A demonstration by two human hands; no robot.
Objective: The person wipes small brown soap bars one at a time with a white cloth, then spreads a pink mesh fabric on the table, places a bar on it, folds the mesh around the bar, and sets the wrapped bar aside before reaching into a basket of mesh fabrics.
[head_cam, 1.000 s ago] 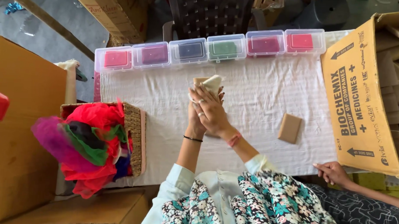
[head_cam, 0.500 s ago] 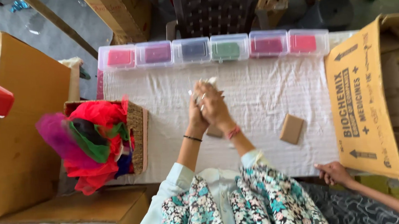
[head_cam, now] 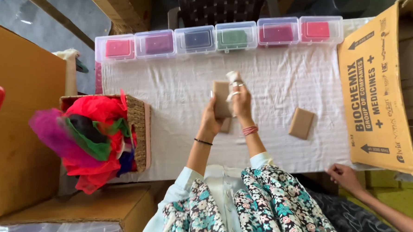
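My left hand [head_cam: 211, 122] grips a small brown cardboard box [head_cam: 220, 97] held upright above the white cloth [head_cam: 179, 96]. My right hand [head_cam: 240, 100] pinches a bit of whitish wrapping [head_cam: 233, 77] at the box's top right corner. Another small brown piece [head_cam: 225, 125] lies on the cloth just under my hands, partly hidden. A second flat brown box [head_cam: 302, 123] lies on the cloth to the right, apart from both hands.
Six clear lidded boxes [head_cam: 198, 39] with coloured contents line the table's far edge. A wicker basket [head_cam: 138, 127] full of coloured fabric sits at the left. A large printed carton flap [head_cam: 374, 91] stands at the right. Another person's hand [head_cam: 345, 177] rests at the lower right.
My hands have dropped slightly and parted. The brown box now stands upright in my left hand, and my right hand has shifted to its top corner with the wrapping.
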